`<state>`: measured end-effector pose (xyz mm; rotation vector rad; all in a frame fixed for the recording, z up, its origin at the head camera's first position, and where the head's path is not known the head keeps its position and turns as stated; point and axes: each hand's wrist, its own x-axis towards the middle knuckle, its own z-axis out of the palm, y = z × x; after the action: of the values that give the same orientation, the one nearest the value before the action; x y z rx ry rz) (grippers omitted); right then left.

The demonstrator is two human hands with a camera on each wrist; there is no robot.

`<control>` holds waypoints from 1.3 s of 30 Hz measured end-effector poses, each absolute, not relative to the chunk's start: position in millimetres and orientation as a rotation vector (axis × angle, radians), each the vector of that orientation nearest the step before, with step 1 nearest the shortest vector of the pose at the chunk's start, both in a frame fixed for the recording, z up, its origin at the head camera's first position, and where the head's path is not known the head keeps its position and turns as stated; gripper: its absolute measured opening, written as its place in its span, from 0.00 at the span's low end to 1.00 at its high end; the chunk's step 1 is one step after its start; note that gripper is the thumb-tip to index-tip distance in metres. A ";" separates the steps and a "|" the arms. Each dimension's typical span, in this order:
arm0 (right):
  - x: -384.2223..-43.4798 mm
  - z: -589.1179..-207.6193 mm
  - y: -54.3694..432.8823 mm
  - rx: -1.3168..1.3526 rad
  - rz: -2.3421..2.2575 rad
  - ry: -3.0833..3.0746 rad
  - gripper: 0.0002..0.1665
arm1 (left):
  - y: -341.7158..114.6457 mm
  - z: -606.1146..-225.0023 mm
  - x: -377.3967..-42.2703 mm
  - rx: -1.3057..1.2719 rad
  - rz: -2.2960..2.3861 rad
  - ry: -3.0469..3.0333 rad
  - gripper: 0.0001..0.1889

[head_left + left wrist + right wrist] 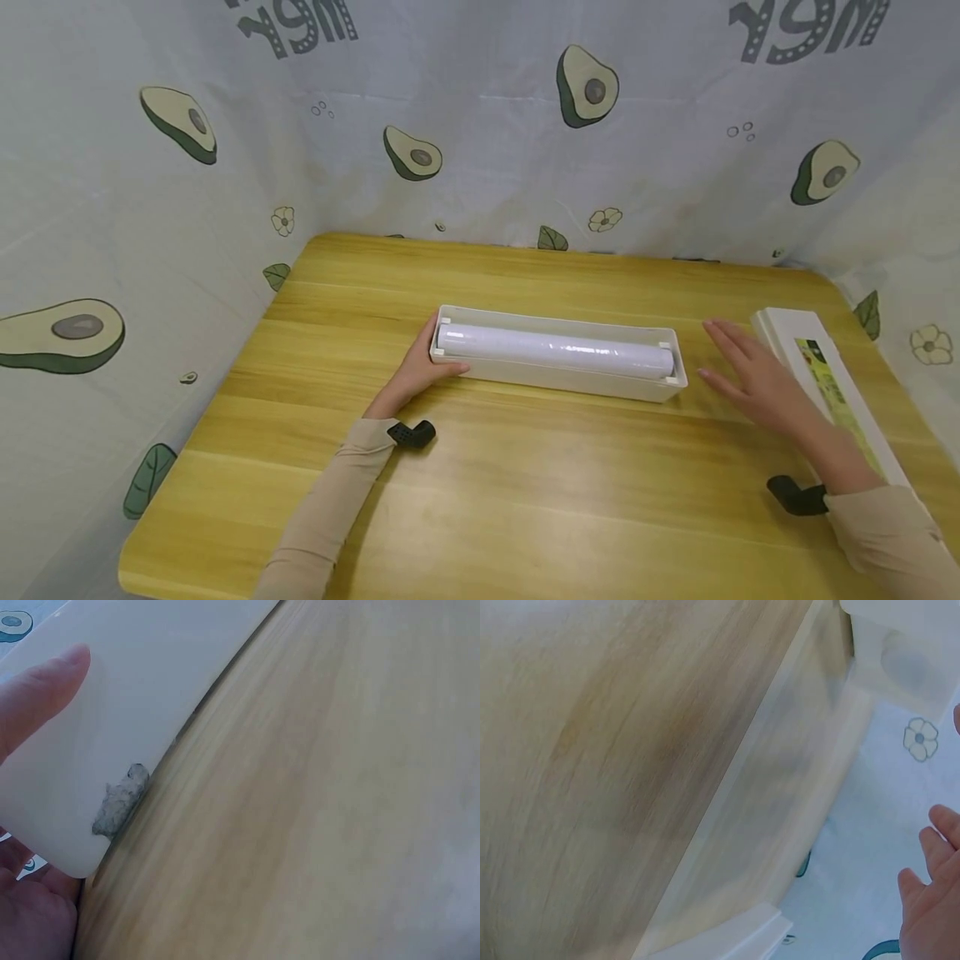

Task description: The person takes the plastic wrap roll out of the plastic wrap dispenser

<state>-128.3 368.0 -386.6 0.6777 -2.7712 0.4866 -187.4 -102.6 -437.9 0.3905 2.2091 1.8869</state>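
Note:
A long white open-topped box (555, 380) lies across the middle of the table, with a shiny roll of plastic wrap (555, 347) inside. My left hand (417, 367) grips the left end of the box, thumb along the front wall. In the left wrist view the thumb (52, 690) presses the white side, and other fingers show at the end. My right hand (768, 387) hovers with fingers extended between the box and a long white lid (787, 323) bearing a green and yellow label. In the right wrist view the right hand (937, 900) holds nothing.
The wooden table (510, 492) has rounded corners. A white cloth (480, 150) printed with avocados and flowers hangs behind it and at both sides. A torn grey patch (120, 801) marks the box's lower edge.

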 end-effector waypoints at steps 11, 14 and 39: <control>-130.3 -384.6 357.8 0.708 0.467 -2.752 0.41 | -102.6 -420.8 -180.1 0.396 1.861 2.219 0.53; -130.7 -384.4 355.7 0.716 0.452 -2.746 0.40 | -103.1 -421.8 -180.4 0.397 1.863 2.215 0.53; -134.3 -376.3 334.2 0.734 0.439 -2.798 0.44 | -101.4 -443.9 -192.0 0.380 1.882 2.219 0.54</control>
<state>-134.3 334.2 -376.3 0.7339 -2.7983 0.4388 -192.0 -101.4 -443.9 0.3804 2.2193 1.8822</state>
